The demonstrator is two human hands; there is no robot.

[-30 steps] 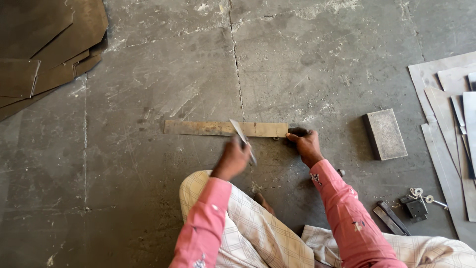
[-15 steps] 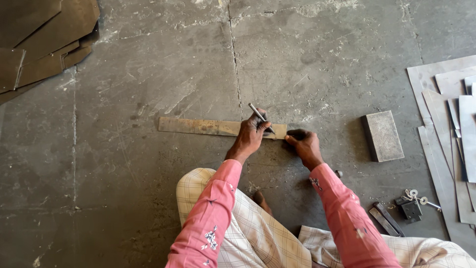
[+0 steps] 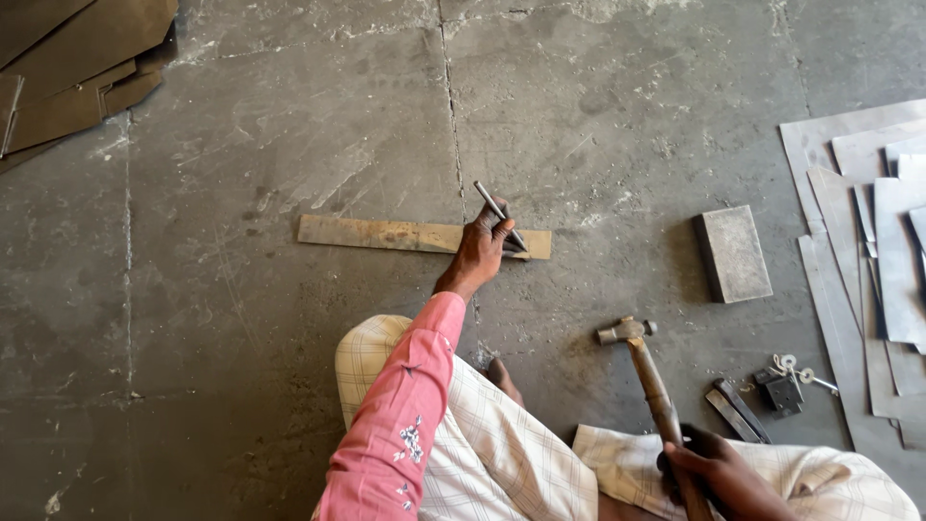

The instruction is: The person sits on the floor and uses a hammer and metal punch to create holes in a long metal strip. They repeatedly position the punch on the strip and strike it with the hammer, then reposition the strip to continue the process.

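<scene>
A long rusty flat metal strip point(image 3: 386, 233) lies on the concrete floor in front of me. My left hand point(image 3: 480, 249) rests on its right part and holds a thin metal punch point(image 3: 499, 213) tilted with its tip on the strip. My right hand point(image 3: 719, 473), low at the right above my lap, grips the wooden handle of a hammer point(image 3: 644, 371) whose steel head points up toward the strip. The hammer head hangs apart from the punch.
A grey rectangular metal block point(image 3: 733, 253) lies right of the strip. Several flat metal sheets point(image 3: 868, 222) are stacked at the right edge, with a padlock and keys point(image 3: 783, 386) and small tools point(image 3: 735, 409) near them. Brown sheets point(image 3: 68, 68) lie at the top left.
My right hand has left the strip's right end and moved back to my lap, where it now holds the hammer. My left hand has shifted the punch slightly along the strip.
</scene>
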